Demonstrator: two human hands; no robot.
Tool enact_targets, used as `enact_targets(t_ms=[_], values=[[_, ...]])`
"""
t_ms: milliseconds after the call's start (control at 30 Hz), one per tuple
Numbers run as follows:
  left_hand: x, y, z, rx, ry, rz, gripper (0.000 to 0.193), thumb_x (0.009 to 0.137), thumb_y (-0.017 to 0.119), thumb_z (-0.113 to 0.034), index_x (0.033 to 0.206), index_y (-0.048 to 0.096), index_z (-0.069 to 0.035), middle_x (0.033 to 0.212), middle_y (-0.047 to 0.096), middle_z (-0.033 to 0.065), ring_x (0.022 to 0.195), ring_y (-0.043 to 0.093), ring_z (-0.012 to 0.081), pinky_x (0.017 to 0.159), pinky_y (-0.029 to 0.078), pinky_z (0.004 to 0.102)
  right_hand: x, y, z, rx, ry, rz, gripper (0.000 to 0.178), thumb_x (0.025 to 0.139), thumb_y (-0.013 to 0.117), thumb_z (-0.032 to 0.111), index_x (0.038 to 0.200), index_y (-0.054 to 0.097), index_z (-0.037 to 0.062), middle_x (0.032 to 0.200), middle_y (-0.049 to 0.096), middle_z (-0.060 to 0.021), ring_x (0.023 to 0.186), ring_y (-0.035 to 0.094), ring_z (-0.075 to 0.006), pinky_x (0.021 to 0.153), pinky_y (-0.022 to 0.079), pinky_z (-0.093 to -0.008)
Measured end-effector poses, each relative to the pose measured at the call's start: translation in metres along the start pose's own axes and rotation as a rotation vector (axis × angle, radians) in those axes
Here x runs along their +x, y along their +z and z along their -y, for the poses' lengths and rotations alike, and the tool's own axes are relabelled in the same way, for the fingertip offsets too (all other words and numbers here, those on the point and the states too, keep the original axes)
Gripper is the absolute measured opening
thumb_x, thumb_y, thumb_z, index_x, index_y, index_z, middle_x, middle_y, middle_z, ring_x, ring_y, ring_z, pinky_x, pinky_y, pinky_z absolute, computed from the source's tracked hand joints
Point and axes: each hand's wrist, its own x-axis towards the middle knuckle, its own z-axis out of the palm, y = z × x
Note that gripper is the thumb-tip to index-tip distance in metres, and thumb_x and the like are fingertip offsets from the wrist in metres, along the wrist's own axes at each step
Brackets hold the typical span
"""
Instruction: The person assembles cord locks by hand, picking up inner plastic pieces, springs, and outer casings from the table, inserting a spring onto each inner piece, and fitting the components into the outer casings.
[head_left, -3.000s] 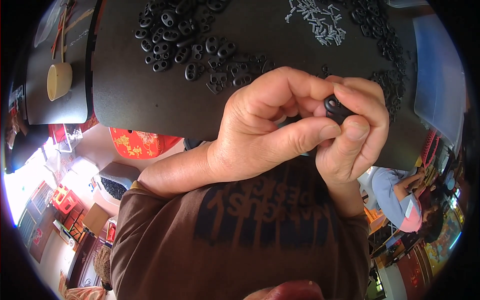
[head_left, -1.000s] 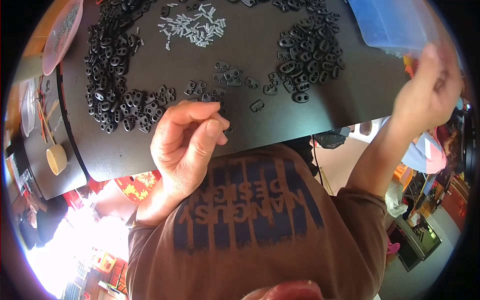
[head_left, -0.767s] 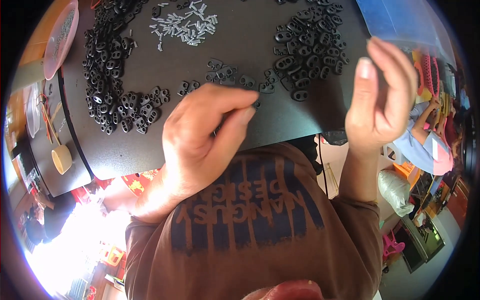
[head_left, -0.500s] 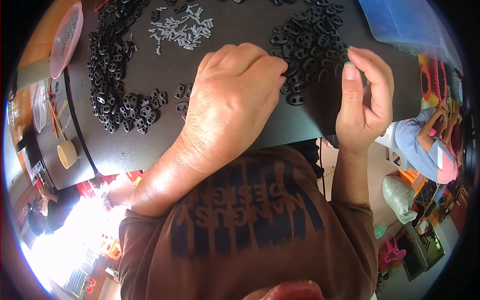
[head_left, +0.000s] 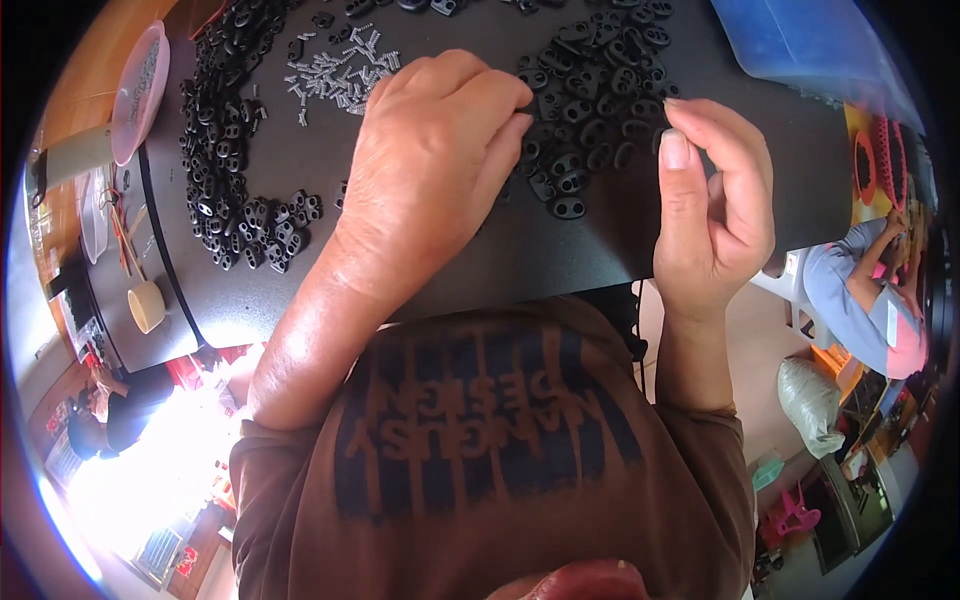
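My left hand [head_left: 425, 165] is above the dark table, its back turned up and its fingers curled, with the thumb close under the forefinger. Whatever its fingertips hold is hidden. It lies between a heap of small silver springs [head_left: 330, 82] and a pile of black two-hole cord locks [head_left: 590, 100]. At the right side of that pile, my right hand [head_left: 718, 200] has curled fingers, the thumb facing the bent forefinger. Something dark may sit between those tips, but I cannot make it out against the black pieces.
A long band of black cord locks [head_left: 215, 150] curves down the table's left side. Farther left are a pink bowl [head_left: 128, 140] of small grey parts and a cream cup [head_left: 146, 306]. A blue tray [head_left: 800, 45] stands at the far right; a person in grey [head_left: 850, 295] sits beyond.
My left hand has shifted left and slightly away from me, off the edge of the right pile. My right hand has moved slightly left, its fingers still curled.
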Motion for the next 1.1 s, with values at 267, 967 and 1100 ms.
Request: enact_targets(t_ms=[267, 967, 1100], values=[[0.015, -0.006, -0.002, 0.060, 0.030, 0.152, 0.010, 0.072, 0.059, -0.009, 0.078, 0.053, -0.004, 0.073, 0.051, 0.0078, 0.077, 0.052, 0.0271, 0.070, 0.039, 0.0363, 0.000, 0.001, 0.002, -0.040, -0.002, 0.021, 0.015, 0.075, 0.059, -0.005, 0.089, 0.060, 0.0007, 0.089, 0.060, -0.0098, 0.079, 0.055, -0.0184, 0.070, 0.043, -0.0250], [-0.058, -0.047, 0.006, -1.384, -0.541, -0.027, 0.025, 0.083, 0.052, -0.001, 0.107, 0.055, 0.003, 0.083, 0.057, 0.0035, 0.066, 0.049, 0.0075, 0.066, 0.042, 0.0202, -0.004, 0.044, 0.048, 0.134, -0.101, 0.236, 0.017, 0.074, 0.058, -0.008, 0.090, 0.059, -0.0027, 0.087, 0.059, -0.0126, 0.076, 0.055, -0.0189, 0.067, 0.044, -0.0252], [-0.071, -0.055, 0.011, -1.529, -0.582, -0.048, 0.026, 0.083, 0.052, -0.003, 0.109, 0.054, 0.002, 0.088, 0.058, 0.0049, 0.066, 0.049, 0.0084, 0.065, 0.043, 0.0216, -0.006, 0.053, 0.062, 0.206, -0.068, 0.480, 0.018, 0.080, 0.051, -0.004, 0.097, 0.054, -0.0057, 0.097, 0.055, -0.0160, 0.088, 0.053, -0.0200, 0.079, 0.042, -0.0290]])
